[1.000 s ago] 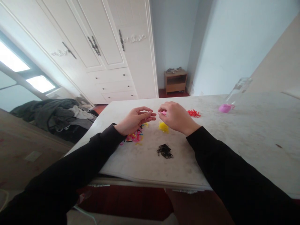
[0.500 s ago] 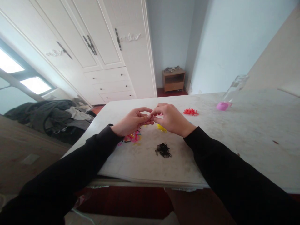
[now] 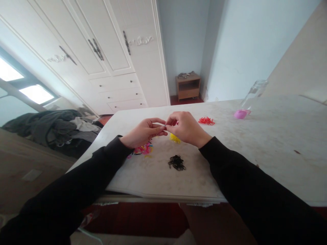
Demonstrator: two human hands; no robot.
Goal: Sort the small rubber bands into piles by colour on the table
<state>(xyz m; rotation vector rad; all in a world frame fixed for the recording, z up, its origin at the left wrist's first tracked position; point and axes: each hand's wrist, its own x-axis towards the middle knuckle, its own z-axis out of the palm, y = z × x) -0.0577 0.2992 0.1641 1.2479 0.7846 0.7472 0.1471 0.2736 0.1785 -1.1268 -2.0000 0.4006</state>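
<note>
Above the table, my left hand [image 3: 145,132] and my right hand [image 3: 186,127] meet fingertip to fingertip. Both are closed in a pinch, with a tiny dark bit showing between them, too small to name. Small rubber bands lie about them in loose piles. The mixed-colour pile [image 3: 143,149] is beside my left wrist, partly covered by it. Under my right hand the yellow pile [image 3: 175,137] shows in part. Nearer the front edge is the black pile [image 3: 176,163], and the red pile [image 3: 206,120] sits beyond my right hand.
On the white table [image 3: 255,143], a clear glass bottle [image 3: 255,92] leans at the far right beside a pink object [image 3: 241,114]. Heaped clothes [image 3: 51,129] lie off the table's left side. A white wardrobe [image 3: 114,68] and a small wooden cabinet [image 3: 188,88] stand behind.
My right fingers have curled in more tightly and shifted slightly at the left fingertips. The left hand stays nearly in place. The whole view has moved a little.
</note>
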